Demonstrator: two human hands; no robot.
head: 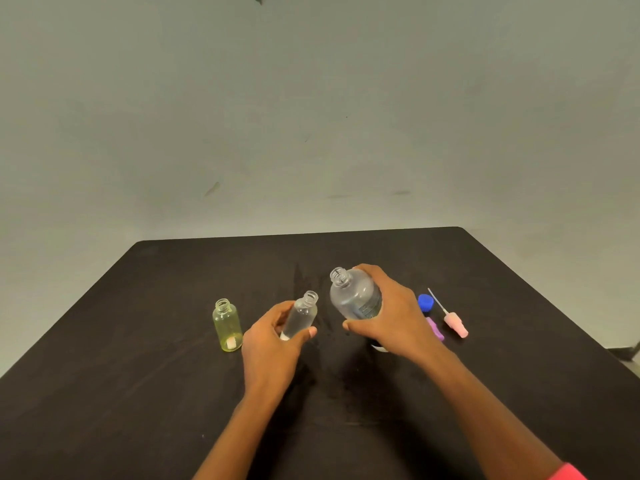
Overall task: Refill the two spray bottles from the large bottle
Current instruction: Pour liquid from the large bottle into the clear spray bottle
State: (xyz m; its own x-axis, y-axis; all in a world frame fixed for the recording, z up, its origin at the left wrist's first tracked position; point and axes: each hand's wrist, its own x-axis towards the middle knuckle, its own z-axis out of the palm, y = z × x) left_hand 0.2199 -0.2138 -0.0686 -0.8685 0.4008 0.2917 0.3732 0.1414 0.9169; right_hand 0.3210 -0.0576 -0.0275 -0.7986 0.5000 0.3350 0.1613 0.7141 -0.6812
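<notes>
Sleeve cuff [568, 473]: pink, at the right wrist, nearest the camera.
Bench [138, 393]: dark top; carries everything.
Left hand [273, 337]: fingers and thumb wrapped round the lower half of the small clear spray bottle [304, 313], near its base.
Small clear spray bottle: uncapped, tilted, long axis running from the left palm up and to the right; the open mouth leans toward the large bottle.
Right hand [391, 313]: gripping the large bottle [355, 296] from the right side, thumb on the near face.
Large bottle: clear, uncapped, leaning with its neck up and leftward; whether its base is on the bench I cannot tell.
Key relation: the two mouths are near but apart, the large one to the right of and beyond the small one. My read: the right hand must tip the neck further left and down over the small mouth.
Yellow spray bottle [227, 325]: upright, open, just left of the left hand, untouched.
Blue cap [425, 302], purple spray head [435, 329], pink spray head [454, 322]: lying right of the right hand.
Wall [311, 116]: plain, grey-green, behind.
</notes>
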